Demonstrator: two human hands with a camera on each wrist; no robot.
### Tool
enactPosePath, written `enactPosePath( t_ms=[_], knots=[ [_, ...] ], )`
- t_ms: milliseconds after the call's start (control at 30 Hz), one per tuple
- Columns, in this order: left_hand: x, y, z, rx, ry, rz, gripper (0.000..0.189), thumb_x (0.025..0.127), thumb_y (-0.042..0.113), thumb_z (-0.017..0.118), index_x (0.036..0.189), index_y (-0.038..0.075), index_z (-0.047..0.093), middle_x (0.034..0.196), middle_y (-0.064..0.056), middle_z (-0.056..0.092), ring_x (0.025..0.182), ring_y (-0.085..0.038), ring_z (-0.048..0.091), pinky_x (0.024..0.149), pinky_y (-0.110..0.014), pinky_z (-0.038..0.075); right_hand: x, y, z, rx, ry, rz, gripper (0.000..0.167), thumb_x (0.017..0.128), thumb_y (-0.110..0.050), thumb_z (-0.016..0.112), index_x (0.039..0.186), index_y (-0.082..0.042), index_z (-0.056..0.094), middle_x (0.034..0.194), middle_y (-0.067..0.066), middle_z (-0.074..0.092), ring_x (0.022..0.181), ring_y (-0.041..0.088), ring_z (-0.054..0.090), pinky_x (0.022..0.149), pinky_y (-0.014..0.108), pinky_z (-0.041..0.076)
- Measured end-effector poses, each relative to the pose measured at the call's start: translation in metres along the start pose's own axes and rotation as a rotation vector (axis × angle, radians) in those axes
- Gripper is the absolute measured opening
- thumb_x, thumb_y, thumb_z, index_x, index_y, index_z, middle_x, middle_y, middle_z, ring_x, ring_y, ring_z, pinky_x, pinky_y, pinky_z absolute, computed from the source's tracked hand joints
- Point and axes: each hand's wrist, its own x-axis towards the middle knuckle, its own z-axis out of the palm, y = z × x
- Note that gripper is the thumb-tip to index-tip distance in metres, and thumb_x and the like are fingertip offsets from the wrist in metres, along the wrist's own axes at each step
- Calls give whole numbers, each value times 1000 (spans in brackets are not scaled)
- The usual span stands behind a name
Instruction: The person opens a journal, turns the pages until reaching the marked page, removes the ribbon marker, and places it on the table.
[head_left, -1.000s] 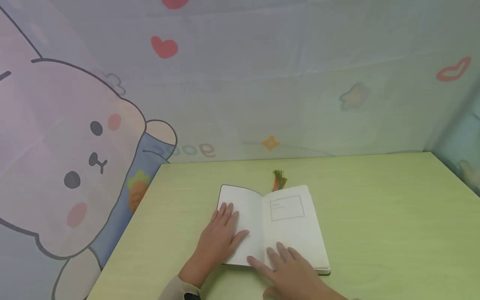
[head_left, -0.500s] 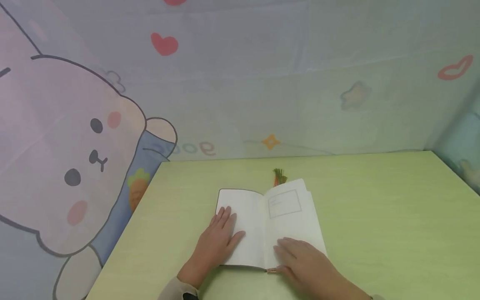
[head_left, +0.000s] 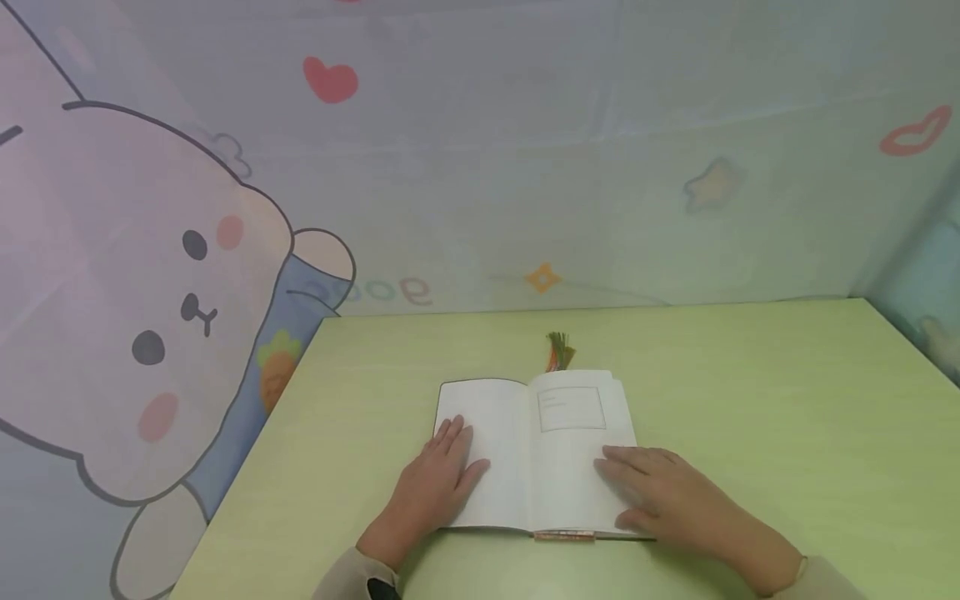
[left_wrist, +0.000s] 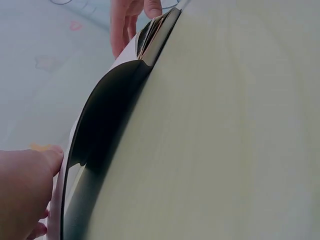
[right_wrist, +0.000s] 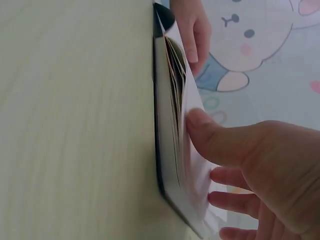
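A notebook (head_left: pixel 498 417) lies open on the table, its left page blank and its right page (head_left: pixel 566 475) printed with a thin rectangular frame near the top. My left hand (head_left: pixel 431 487) rests on the left page with straight fingers and the thumb spread inward. On the outer part of the right page lies my right hand (head_left: pixel 675 500), fingers extended toward the middle. The right wrist view shows the thumb (right_wrist: pixel 210 137) against the page above a stack of slightly parted sheets (right_wrist: pixel 175 95). From the left wrist, the dark cover (left_wrist: pixel 110 105) arches up off the table.
A green and orange tassel (head_left: pixel 558 352) sticks out beyond the notebook's top edge. Along the bottom edge shows a reddish patterned strip (head_left: pixel 564 537). The pale green table (head_left: pixel 787 400) ends at a cloth backdrop (head_left: pixel 480 167) printed with cartoon figures.
My right hand has swept rightward from near the spine to the outer side of the right page. That page, raised half a second ago, lies flatter. The left hand stays in place.
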Motion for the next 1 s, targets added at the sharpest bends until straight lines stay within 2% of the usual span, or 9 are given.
enactPosePath(
  t_ms=[167,433,533,633,733,833,900,1000],
  knots=[
    [0,-1,2,-10,-27,-20,60,97,44,42,137,0,43,143,-17,39,132,-31,34,102,-46,34,-4,10,-5,118,-85,30,70,73,-45,72,131,-9,54,133,8,52,117,29,50,90,47,43],
    [-1,-3,4,-31,-56,-37,59,97,46,40,138,2,43,144,-15,37,133,-29,33,103,-47,33,-5,24,-7,271,-99,3,74,70,-48,70,129,-6,56,132,10,53,114,32,52,88,45,45],
    [-1,-3,4,-34,-60,-37,59,97,45,40,138,3,43,144,-15,37,133,-30,33,102,-48,34,-5,26,-8,310,-120,24,79,69,-48,71,132,-5,52,132,9,53,113,27,52,88,40,46],
    [-2,-3,4,-29,-62,-36,59,97,45,40,138,3,43,144,-15,37,133,-30,33,102,-48,34,-5,25,-7,333,-123,46,81,67,-48,72,131,-3,52,131,8,54,105,20,49,84,34,46],
    [-2,-3,5,-25,-61,-34,58,97,45,40,137,3,44,144,-15,38,133,-30,33,103,-47,33,-4,26,-6,307,-123,37,79,66,-51,69,127,-2,57,130,9,55,107,24,48,85,38,46],
    [-2,-4,6,-24,-59,-29,59,97,45,39,137,3,43,144,-15,38,133,-29,33,103,-46,32,-3,27,-5,290,-147,32,78,66,-54,66,123,-2,60,130,11,54,118,36,46,89,49,42],
    [-1,-5,6,-24,-55,-24,59,97,46,38,137,3,43,144,-15,37,133,-29,33,104,-46,32,-3,28,-5,317,-185,60,77,66,-54,66,124,-3,60,132,11,53,123,41,41,92,54,39],
    [0,-5,6,-23,-45,-19,59,97,46,38,137,3,44,144,-15,38,133,-29,33,104,-46,32,-2,29,-6,364,-217,113,75,68,-53,66,125,-5,59,134,11,51,124,41,41,93,55,37]
  ],
)
